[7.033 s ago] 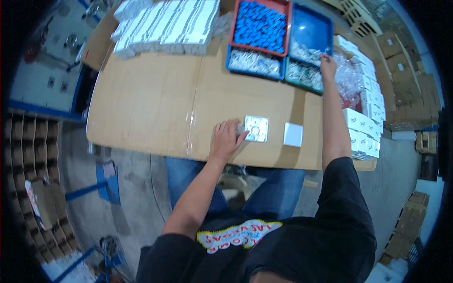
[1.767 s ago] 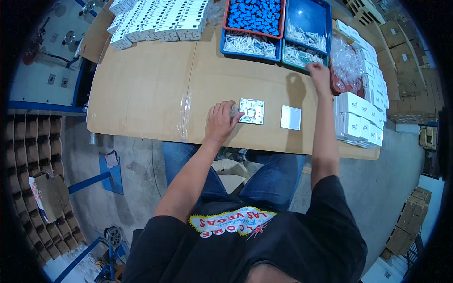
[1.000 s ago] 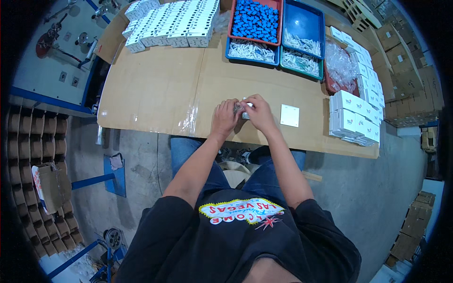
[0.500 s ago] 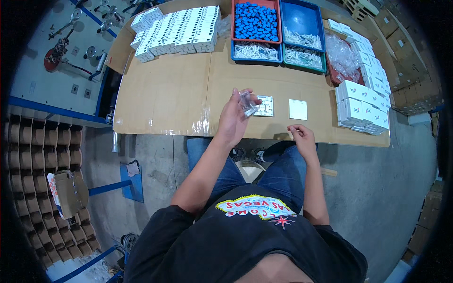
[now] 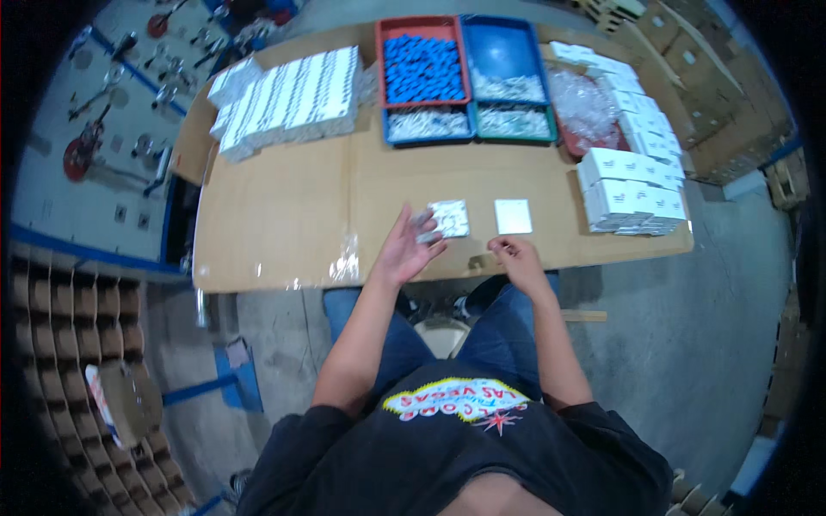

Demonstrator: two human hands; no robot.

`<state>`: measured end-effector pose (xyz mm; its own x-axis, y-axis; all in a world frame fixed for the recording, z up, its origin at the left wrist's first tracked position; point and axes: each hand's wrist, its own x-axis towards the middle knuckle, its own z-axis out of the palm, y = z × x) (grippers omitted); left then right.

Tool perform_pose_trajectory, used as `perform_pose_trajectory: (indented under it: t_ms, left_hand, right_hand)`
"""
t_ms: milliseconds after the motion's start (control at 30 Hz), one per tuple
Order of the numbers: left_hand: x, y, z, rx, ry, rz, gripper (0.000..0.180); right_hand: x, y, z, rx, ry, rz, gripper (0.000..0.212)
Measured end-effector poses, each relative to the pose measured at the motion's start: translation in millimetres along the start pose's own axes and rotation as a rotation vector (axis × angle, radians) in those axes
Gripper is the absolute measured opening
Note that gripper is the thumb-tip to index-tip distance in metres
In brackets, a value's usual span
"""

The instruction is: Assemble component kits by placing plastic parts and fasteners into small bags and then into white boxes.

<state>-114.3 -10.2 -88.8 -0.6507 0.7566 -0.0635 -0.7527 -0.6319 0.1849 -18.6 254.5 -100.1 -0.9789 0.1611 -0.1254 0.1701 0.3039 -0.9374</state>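
Seated person at a brown cardboard-covered worktable (image 5: 284,215), seen from above.

Left hand (image 5: 406,249): raised just over the near table edge, palm toward the table, fingers loosely spread. A small clear, pale item (image 5: 423,227) sits at the fingertips; it looks lightly pinched between thumb and fingers, but it is too small to tell what it is.

Right hand (image 5: 516,256): low at the near edge, fingers curled in. I cannot tell whether it holds anything.

Work pieces: a square white plate with grey detail (image 5: 450,218) lies flat on the table just beyond the left fingertips, close but apparently not touched. A plain white square plate (image 5: 514,216) lies to its right, apart from it, just beyond the right hand.

Far side: red tray of blue pieces (image 5: 419,64), blue tray of pale small parts (image 5: 508,73), rows of white boxes (image 5: 288,99) at far left, stacked white cartons (image 5: 632,185) at right, clear bags (image 5: 585,95) behind them.

Judgement: the step looks like fitting or bagging a small part with the detailed plate, left hand carrying the piece. The next move would call for bringing the left fingertips down squarely to that plate, with the right hand coming up to steady it.
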Motion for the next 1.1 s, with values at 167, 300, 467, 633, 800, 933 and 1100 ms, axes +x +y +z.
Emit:
perform_pose_trajectory:
  t_ms: [167, 300, 467, 633, 800, 933, 1100]
  left_hand:
    - [-14, 16, -57, 0.056, 0.297, -0.018, 0.054]
    - [-18, 26, -88, -0.110, 0.144, -0.062, 0.055]
    - [-12, 28, -82, -0.169, 0.084, -0.231, 0.055]
    - [-15, 32, -90, -0.158, 0.132, -0.242, 0.055]
    - [-8, 34, -88, -0.174, 0.151, -0.281, 0.053]
    - [-14, 39, -88, -0.149, 0.209, -0.271, 0.055]
    - [-8, 32, -90, -0.125, 0.241, -0.266, 0.057]
  right_hand:
    - [41, -2, -22, -0.097, 0.022, -0.013, 0.023]
    - [113, -6, -55, -0.212, 0.192, -0.204, 0.025]
    - [225, -24, -100, -0.446, 0.399, -0.270, 0.024]
    - [322, -47, -107, -0.583, 0.475, -0.272, 0.023]
    - [395, -36, -122, -0.681, 0.456, -0.212, 0.028]
    - [427, -23, -110, -0.746, 0.506, -0.190, 0.033]
    - [450, -6, -124, -0.776, 0.459, -0.131, 0.028]
